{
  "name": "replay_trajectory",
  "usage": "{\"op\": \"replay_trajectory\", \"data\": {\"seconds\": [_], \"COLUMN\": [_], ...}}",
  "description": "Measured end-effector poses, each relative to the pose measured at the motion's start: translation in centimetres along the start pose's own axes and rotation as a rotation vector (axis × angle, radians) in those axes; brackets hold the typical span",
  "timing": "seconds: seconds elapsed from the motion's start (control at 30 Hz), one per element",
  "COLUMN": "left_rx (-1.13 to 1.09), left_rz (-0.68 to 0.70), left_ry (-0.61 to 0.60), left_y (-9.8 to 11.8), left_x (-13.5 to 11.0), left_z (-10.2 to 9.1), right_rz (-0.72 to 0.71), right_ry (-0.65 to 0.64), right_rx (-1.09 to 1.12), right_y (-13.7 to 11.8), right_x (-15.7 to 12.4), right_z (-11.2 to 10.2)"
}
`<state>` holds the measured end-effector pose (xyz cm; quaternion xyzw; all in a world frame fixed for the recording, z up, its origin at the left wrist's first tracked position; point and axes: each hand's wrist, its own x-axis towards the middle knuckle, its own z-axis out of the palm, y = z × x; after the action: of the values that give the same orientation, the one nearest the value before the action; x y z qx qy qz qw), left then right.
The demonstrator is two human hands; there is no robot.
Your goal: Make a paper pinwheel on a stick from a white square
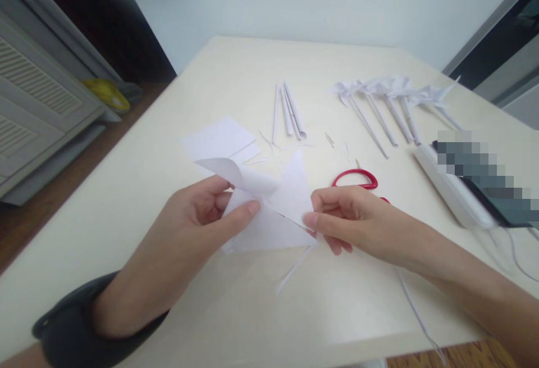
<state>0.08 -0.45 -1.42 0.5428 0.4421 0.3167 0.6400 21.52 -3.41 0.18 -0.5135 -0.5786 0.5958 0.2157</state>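
Observation:
A white paper square (269, 227), cut inward from its corners, is held between my two hands above the table. My left hand (206, 210) pinches it, the thumb pressed near its centre over a corner that curls in from the upper left. At the right edge, beside a cut slit, my right hand (345, 216) grips a corner between thumb and fingers. Red-handled scissors (356, 180) lie just beyond my right hand, their blades mostly hidden. Flat white paper sheets (223, 137) rest behind my left hand.
Rolled paper sticks (290, 112) lie mid-table near small pins (329, 140) and thin paper scraps (292, 271). Several paper pinwheels (391, 90) on sticks are at the back right. A white device (455, 188) with a cable, partly blurred, stands at the right. A wall closes the back.

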Motion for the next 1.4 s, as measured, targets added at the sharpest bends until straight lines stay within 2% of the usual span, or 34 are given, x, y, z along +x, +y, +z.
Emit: {"op": "replay_trajectory", "data": {"seconds": [0.2, 0.43, 0.83, 1.07, 1.2, 1.3, 1.4], "left_rx": [0.010, -0.008, -0.035, -0.034, -0.009, -0.039, -0.018], "left_rz": [-0.001, -0.018, -0.052, -0.121, -0.117, -0.151, -0.164], "left_ry": [0.075, 0.057, 0.021, -0.009, -0.012, -0.036, 0.015], "left_y": [0.7, 0.7, 0.8, 0.9, 0.8, 1.1, 1.4], "left_x": [-0.1, -0.1, 0.0, 0.2, 0.2, 0.2, 0.1], "left_z": [0.7, 0.5, 0.6, 0.5, 0.6, 1.1, 1.7], "right_rz": [-0.008, -0.031, -0.111, -0.337, -0.468, -0.464, -0.444], "right_ry": [-0.030, -0.063, -0.065, 0.169, 0.174, 0.169, 0.185], "right_rx": [0.083, 0.149, -0.068, -0.211, -0.425, -0.465, -0.435], "right_y": [0.0, 0.0, -0.1, -0.5, -0.8, -0.8, -0.8], "right_x": [0.1, -0.1, -0.7, -1.0, -1.1, -1.2, -1.0], "right_z": [-0.2, -0.6, -1.1, -0.8, -1.0, -1.1, -1.0]}}
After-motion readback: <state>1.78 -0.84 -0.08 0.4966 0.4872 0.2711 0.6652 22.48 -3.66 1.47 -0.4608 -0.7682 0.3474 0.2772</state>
